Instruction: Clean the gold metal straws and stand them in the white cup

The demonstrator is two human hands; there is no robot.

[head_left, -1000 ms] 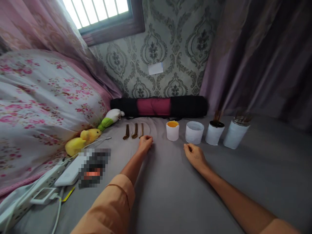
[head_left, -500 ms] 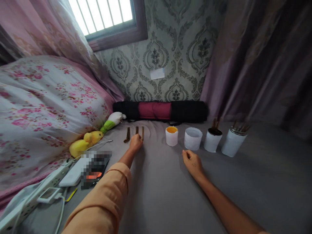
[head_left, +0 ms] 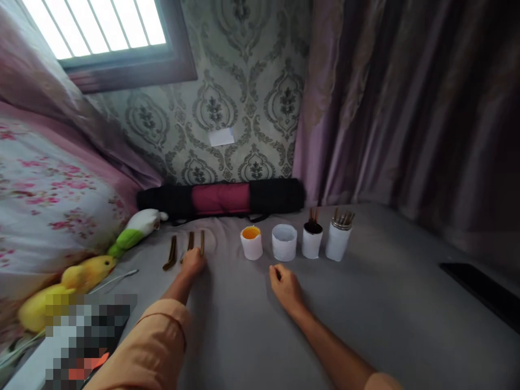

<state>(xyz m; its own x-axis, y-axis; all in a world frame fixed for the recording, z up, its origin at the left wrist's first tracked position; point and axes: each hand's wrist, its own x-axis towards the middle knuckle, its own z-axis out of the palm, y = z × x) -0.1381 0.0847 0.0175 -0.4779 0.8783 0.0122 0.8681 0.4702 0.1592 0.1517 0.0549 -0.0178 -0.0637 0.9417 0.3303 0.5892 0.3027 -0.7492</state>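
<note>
On the grey sheet (head_left: 365,303) lie three brown sticks (head_left: 170,253) side by side. My left hand (head_left: 193,264) rests on the near ends of the two right-hand sticks, with its fingers curled over them. My right hand (head_left: 286,286) lies loosely curled on the sheet just in front of the white cups and holds nothing I can see. Several white cups stand in a row: one with orange contents (head_left: 251,242), an empty one (head_left: 284,241), one holding brown sticks (head_left: 312,238), and one with a metal rim and sticks (head_left: 338,238).
A black and red roll (head_left: 221,197) lies against the patterned wall. Yellow (head_left: 69,287) and green-white (head_left: 136,230) plush toys sit at the left beside a floral pillow (head_left: 44,206). A curtain (head_left: 406,108) hangs on the right and a dark flat object (head_left: 483,290) lies at the right edge.
My left hand moved forward from the bare sheet onto the brown sticks. The view swung to the right; my right hand stayed put in front of the cups.
</note>
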